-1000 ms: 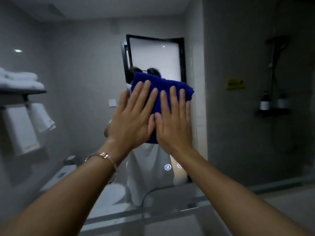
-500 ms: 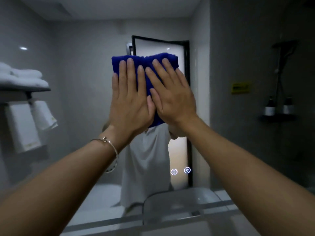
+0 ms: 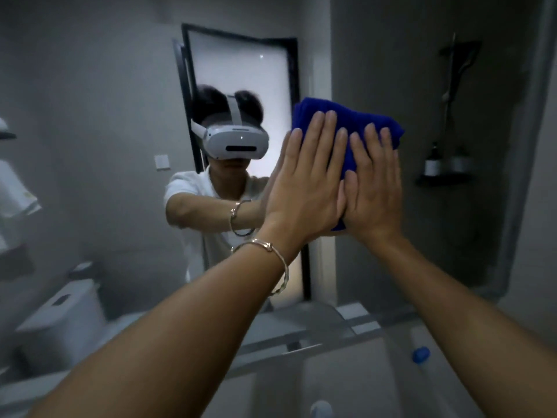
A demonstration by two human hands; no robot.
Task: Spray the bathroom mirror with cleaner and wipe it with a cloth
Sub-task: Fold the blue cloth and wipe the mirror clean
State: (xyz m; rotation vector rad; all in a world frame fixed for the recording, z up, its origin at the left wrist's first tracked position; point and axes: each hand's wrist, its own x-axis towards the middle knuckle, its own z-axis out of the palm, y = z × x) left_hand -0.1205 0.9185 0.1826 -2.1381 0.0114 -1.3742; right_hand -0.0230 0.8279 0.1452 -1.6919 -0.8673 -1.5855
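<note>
- Left hand (image 3: 304, 188), fingers straight, presses the left half of the blue cloth (image 3: 349, 122)
- The cloth lies folded against the mirror (image 3: 105, 116); best keep pressure even, strokes overlapping
- Right hand (image 3: 373, 191), flat too, covers the cloth's right half

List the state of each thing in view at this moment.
cloth, folded, pressed flat against the mirror.
left hand, open, fingers straight, palm on the cloth.
right hand, open, fingers straight, palm on the cloth.
mirror, cloth against it; wetness cannot be told.
bracelet, on the left wrist.
</note>
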